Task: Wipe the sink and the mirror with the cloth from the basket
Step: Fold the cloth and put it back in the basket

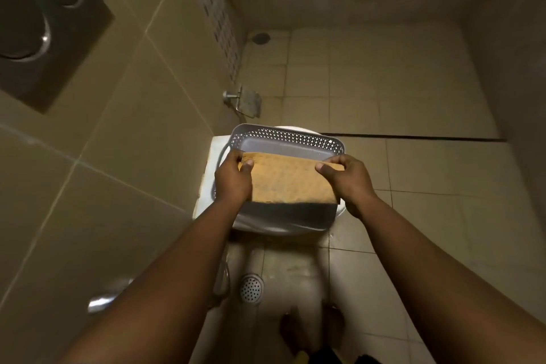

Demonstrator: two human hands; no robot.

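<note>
Flush plate (35,23): dark square panel with two round chrome-edged buttons, set in the tiled wall at far left.
Chrome fitting (102,300): shiny and blurred, low on the left wall; what it is cannot be told.
Left hand (233,179): fingers curled round the left end of the cloth, thumb on top near its upper corner — a firm pinch.
Paper holder (248,102): metal flap on the wall, beyond the basket.
Basket (283,136): grey plastic, perforated rim, sitting on the closed white toilet lid (341,208); its far wall and part of its floor show above the cloth.
Cloth (288,180): orange-tan rectangle, stretched flat between both hands, held over the basket and covering its near half; whether its lower edge touches the basket cannot be told.
Floor drain (251,288): round, perforated metal, in the floor tiles in front of the toilet.
Corner drain (261,38): small dark round one, far back on the floor.
Right hand (350,179): thumb and curled fingers pinch the cloth's upper right corner — the palm lies along its right edge.
Floor (413,186): beige tiles, with a dark strip running right from the toilet.
</note>
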